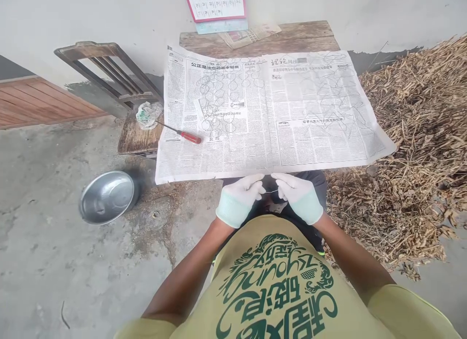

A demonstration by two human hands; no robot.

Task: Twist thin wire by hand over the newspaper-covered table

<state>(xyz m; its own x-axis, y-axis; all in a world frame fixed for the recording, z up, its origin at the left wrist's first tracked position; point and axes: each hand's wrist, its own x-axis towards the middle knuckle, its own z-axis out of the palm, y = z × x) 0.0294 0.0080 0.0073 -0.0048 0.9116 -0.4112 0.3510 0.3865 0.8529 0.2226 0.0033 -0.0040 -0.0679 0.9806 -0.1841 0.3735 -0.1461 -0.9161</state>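
Holding a thin wire [272, 191] with both hands, in white gloves. Pinching one end with the left hand [240, 197], thumb and fingertips pressed tight together on it. Pinching the other end with the right hand [299, 195], fingers [284, 179] shut on it the same way. Stretched short and straight between the two sets of fingertips, just over the lap. Hands close, not touching, only the small bit of wire between them.

Right above the fingertips, almost touching them: the near edge of a big newspaper [255, 149], spread flat over a wooden table [292, 35]. Further past the fingers, on the paper: rings [219, 98] of wire joined in rows, up and left of the left hand. More bent shapes [335, 98] up and right of the right hand, faint and hard to make out.

Off to the left of the left hand, well apart: a screwdriver [180, 132] with a red handle, lying partly on the paper edge. Beside its tip, a scrunched plastic bag [149, 114] on a chair [105, 62]. Lower left, on the floor: a shiny metal bowl [107, 197]. Off to the right of the right hand: a heap of dry stalks [412, 134]. Far past the fingers, on the wall: a calendar [215, 3]. Under the wrists: a yellow-green shirt [277, 280].
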